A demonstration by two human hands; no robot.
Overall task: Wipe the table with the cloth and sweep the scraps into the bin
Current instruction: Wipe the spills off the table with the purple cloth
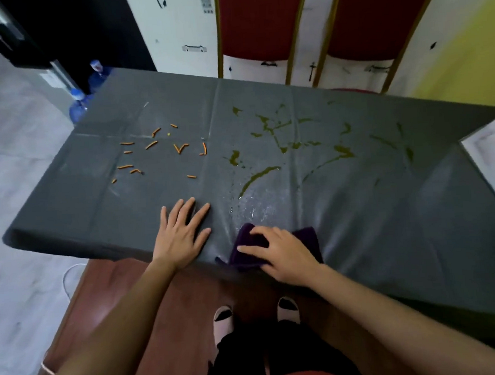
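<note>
**Q:** How does the right hand (282,254) grip?

**A:** Its fingers curl over a bunched purple cloth (307,237) and press it onto the grey-covered table (97,214) at the near edge. The cloth's long axis runs along that edge, and one end protrudes to the right of the knuckles.

**Q:** And around the grip?

**A:** Just left, apart from the cloth, the left hand (182,234) lies flat with fingers spread, holding nothing. Directly beyond the cloth is a wet sheen (250,210), and farther beyond are green smears (268,174). Beyond the left hand, well apart from the cloth, orange scraps (153,143) lie scattered.
</note>
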